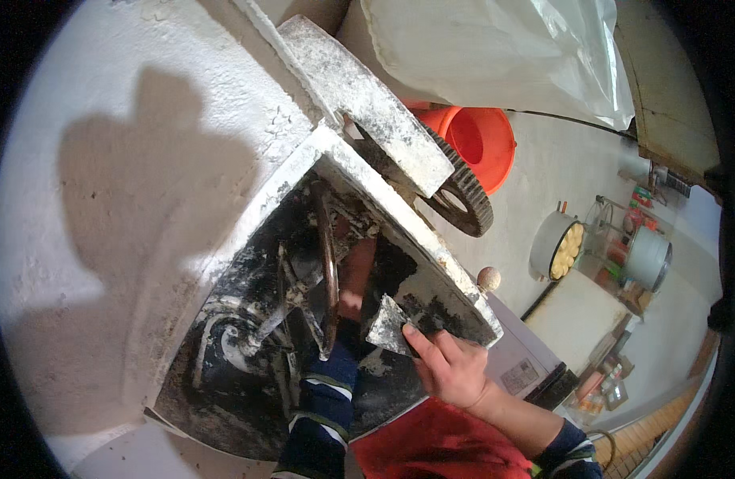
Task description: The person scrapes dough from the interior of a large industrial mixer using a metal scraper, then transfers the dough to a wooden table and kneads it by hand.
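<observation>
A flour-dusted metal trough of what looks like a dough mixer lies before me, its inside dark and streaked with pale residue. Through its middle runs a curved metal mixing blade on a shaft. My left hand reaches deep into the trough, past the blade, in shadow. Its fingers are hard to make out, so whether it grips anything is unclear. Over the near right part of the trough, my right hand holds a flat metal scraper, which is caked with residue.
A toothed gear wheel under a dusty metal guard sits outside the trough. Beyond stand an orange-red bucket and a pot holding yellow pieces. A white wall borders the left side. Plastic sheeting hangs above.
</observation>
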Demonstrator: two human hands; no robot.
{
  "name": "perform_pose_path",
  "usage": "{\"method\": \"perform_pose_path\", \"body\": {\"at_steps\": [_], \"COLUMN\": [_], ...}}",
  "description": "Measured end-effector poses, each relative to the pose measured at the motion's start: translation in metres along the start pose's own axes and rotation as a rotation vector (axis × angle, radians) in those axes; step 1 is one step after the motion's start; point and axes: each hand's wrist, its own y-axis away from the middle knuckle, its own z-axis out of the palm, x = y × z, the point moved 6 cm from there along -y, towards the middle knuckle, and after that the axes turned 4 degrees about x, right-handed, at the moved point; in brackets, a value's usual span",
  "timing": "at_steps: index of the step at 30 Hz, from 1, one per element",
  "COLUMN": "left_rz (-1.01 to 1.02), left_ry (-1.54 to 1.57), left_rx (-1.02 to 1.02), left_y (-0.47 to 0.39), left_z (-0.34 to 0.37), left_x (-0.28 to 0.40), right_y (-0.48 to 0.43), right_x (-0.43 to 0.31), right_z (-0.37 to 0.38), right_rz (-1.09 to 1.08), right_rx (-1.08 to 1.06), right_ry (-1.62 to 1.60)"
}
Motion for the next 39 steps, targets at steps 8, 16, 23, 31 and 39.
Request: {"method": "perform_pose_path", "body": {"at_steps": [8, 16, 23, 31, 39], "left_rz": [-0.010, -0.018, 0.004, 0.029, 0.028], "left_ry": [0.002, 0.015, 0.020, 0.034, 0.040], "left_rx": [-0.031, -0.038, -0.044, -0.046, -0.055], "left_y": [0.014, 0.019, 0.010, -0.002, 0.000], "left_z": [-0.004, -0.005, -0.007, 0.001, -0.004], "left_x": [0.005, 0.005, 0.005, 0.006, 0.009], "right_y": [0.000, 0.000, -0.002, -0.002, -0.004], "right_x": [-0.001, 0.001, 0.000, 0.000, 0.000], "right_z": [-0.001, 0.002, 0.001, 0.001, 0.001], "right_rz": [0.032, 0.019, 0.012, 0.004, 0.018], "right_rx": [-0.091, -0.028, -0.029, -0.046, -0.078], "right_ry": [-0.042, -0.003, -0.011, 0.001, -0.009]}}
